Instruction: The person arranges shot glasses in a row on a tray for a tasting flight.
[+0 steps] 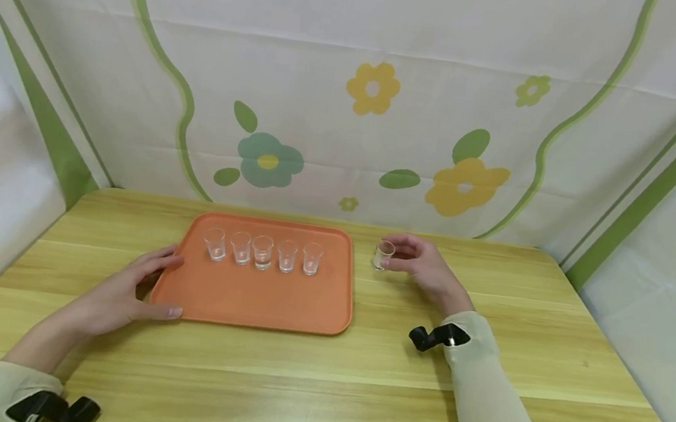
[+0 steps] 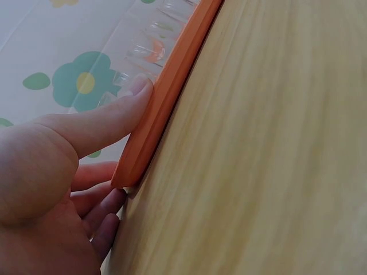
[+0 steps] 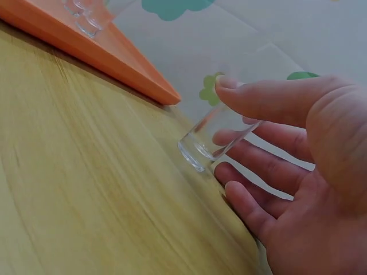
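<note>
An orange tray lies on the wooden table, and several clear shot glasses stand upright on it in a row. The left hand grips the tray's near left corner, thumb on the front rim and fingers along the left side. In the left wrist view its thumb presses the orange rim. To the right of the tray, the right hand holds another clear shot glass between thumb and fingers. The right wrist view shows this shot glass tilted in the frame, its thick base close to the tabletop.
The wooden table reaches back to a white curtain printed with flowers and leaves. White cloth walls with green bands enclose both sides. A black wrist camera sits on the right sleeve, another on the left sleeve.
</note>
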`<state>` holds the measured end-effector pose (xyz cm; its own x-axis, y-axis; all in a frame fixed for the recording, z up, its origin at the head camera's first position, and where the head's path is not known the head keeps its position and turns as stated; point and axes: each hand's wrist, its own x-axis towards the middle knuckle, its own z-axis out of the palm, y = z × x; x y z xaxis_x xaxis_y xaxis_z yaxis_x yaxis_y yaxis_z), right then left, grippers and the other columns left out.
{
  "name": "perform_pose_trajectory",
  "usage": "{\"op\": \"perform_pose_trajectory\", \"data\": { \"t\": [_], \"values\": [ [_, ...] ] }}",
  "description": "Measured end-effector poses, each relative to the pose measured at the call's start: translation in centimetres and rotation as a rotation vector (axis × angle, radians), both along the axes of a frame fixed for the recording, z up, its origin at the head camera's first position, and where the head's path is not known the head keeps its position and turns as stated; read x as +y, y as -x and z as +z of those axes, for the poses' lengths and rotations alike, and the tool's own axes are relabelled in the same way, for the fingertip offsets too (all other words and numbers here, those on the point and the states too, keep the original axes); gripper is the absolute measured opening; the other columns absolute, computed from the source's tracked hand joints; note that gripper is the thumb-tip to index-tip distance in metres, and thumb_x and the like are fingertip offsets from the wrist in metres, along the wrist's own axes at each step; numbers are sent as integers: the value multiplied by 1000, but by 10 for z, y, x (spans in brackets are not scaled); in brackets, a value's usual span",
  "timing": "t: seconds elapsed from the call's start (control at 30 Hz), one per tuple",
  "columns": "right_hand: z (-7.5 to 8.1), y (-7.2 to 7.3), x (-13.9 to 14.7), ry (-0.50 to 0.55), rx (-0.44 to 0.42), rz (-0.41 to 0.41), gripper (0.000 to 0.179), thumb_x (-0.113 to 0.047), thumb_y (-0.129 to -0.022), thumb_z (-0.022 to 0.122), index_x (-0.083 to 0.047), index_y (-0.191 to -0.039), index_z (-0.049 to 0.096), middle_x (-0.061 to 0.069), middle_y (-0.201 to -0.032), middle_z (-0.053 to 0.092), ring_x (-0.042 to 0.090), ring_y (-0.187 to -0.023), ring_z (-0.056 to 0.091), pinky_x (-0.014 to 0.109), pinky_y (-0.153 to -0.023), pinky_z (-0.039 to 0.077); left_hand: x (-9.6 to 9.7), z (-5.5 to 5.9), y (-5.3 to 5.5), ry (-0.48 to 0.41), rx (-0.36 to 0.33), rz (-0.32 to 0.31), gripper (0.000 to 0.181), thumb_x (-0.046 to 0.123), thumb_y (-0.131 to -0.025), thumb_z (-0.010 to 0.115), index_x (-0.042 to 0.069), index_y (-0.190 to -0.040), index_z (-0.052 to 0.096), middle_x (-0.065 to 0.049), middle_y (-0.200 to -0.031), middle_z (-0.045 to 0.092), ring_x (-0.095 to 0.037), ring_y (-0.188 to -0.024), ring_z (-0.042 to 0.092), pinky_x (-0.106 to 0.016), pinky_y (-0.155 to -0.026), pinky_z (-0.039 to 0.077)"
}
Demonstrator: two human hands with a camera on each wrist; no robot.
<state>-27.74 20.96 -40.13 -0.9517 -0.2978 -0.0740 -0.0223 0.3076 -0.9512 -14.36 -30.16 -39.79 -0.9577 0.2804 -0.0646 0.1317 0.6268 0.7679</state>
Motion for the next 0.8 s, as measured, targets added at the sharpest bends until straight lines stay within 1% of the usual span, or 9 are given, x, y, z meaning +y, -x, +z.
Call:
{"op": "perform_pose_trajectory", "data": {
  "t": [0.07,0.1,0.17,0.23,0.3,0.37,0.43,0.47,0.8],
  "values": [
    [-1,1,1,4,2,0,54,-12,-92,82,-6,-142,63,14,-141,69,17,-121,64,31,-110,46,1,0,1,-2,-2,3,93,27,-91,85,-3,-163,34,-23,-178,12,-58,-159,13,-69,-126,18],
    [-2,1,1,6,3,0,53,-11,-92,82,-6,-141,64,14,-140,70,16,-121,65,29,-108,48,1,1,1,-1,-1,3,93,27,-91,86,-3,-163,34,-23,-178,12,-58,-159,13,-75,-122,18],
    [-2,1,2,12,3,-1,51,-11,-92,82,-5,-139,65,14,-139,70,16,-120,65,24,-103,50,1,1,1,0,-1,3,93,26,-91,86,-3,-163,35,-23,-178,12,-58,-159,13,-75,-122,18],
    [-3,2,1,13,6,0,49,-11,-92,82,-5,-138,65,13,-137,71,15,-118,66,22,-100,52,1,1,1,4,1,2,93,27,-91,85,-3,-163,35,-23,-178,13,-57,-159,14,-64,-128,19],
    [-3,2,1,13,11,-1,48,-11,-93,81,-4,-137,66,13,-136,71,14,-117,66,21,-98,53,0,1,0,1,9,-1,92,27,-91,85,-3,-162,35,-22,-178,13,-57,-159,15,-35,-131,22],
    [-4,2,0,9,18,-4,46,-11,-94,81,-3,-137,66,13,-135,71,12,-115,67,21,-98,53,0,0,0,-3,17,-5,91,27,-91,85,-4,-162,36,-22,-177,14,-57,-159,16,-8,-119,21],
    [-4,2,0,-1,25,-6,45,-11,-94,81,-3,-136,67,12,-134,72,12,-115,67,21,-98,52,0,0,1,-10,22,-8,91,26,-91,85,-4,-161,37,-22,-177,14,-57,-159,17,6,-100,18],
    [-4,3,0,-5,27,-9,44,-12,-94,81,-3,-136,67,12,-133,72,12,-115,67,21,-98,52,0,0,1,-14,24,-9,91,26,-91,86,-4,-161,37,-22,-177,14,-57,-158,17,9,-95,17],
    [3,-2,-8,-22,33,-28,40,-15,-96,80,-6,-134,69,11,-134,72,15,-113,68,28,-89,59,-1,-1,1,-19,17,-11,91,25,-92,85,-3,-162,36,-22,-178,13,-57,-159,15,9,-95,17]
  ]
}}
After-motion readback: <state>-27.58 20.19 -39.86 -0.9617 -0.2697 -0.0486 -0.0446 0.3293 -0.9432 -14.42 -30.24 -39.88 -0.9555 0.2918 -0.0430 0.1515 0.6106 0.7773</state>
